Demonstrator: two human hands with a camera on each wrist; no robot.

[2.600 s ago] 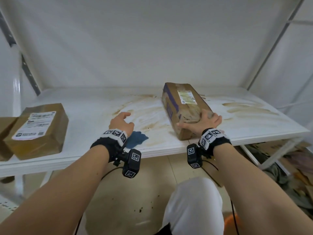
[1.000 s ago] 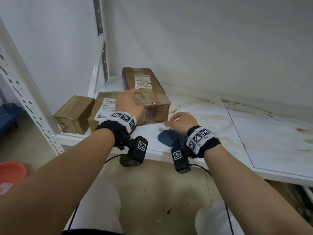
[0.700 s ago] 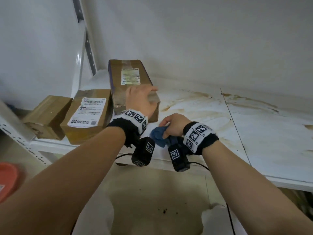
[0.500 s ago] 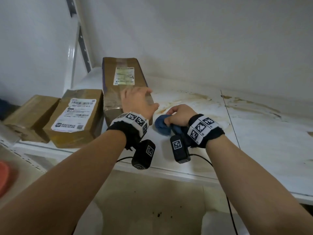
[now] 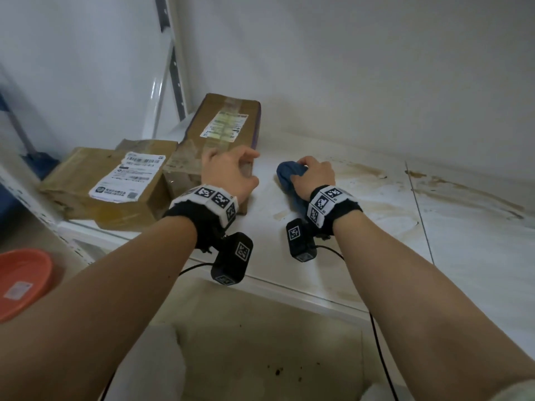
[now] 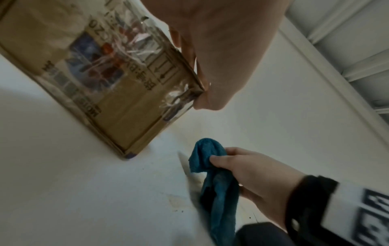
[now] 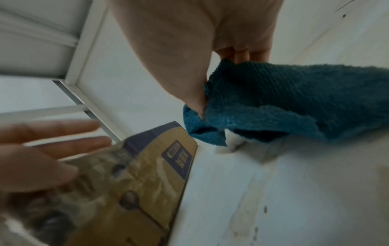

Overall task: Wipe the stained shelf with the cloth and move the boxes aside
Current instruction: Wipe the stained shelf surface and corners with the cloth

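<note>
**A:** From the head view, what are your hands doing?

**B:** My left hand [image 5: 228, 175] is resting on the near end of the long box [image 5: 220, 140], fingers loosely spread, at the shelf's [image 5: 463, 244] left end beside two smaller boxes [image 5: 115, 183]. My right hand [image 5: 314, 176] is gripping the blue cloth [image 5: 286, 175], bunched, near the front edge. Brown stains [image 5: 362, 172] are trailing toward the right end.

**A:** And the left wrist view?

**B:** It's showing the box's printed end face [image 6: 101, 74] sitting flat, which the head view is hiding, and my thumb pinching the cloth.

**A:** The right wrist view?

**B:** It's showing my left fingers [image 7: 69, 143] straight and apart above the box top, blurred, and part of the cloth hanging loose.

**A:** Risks?

**B:** I'm judging that the bunched cloth may smear rather than lift the stains, or that its loose part may snag on the box corner.
</note>
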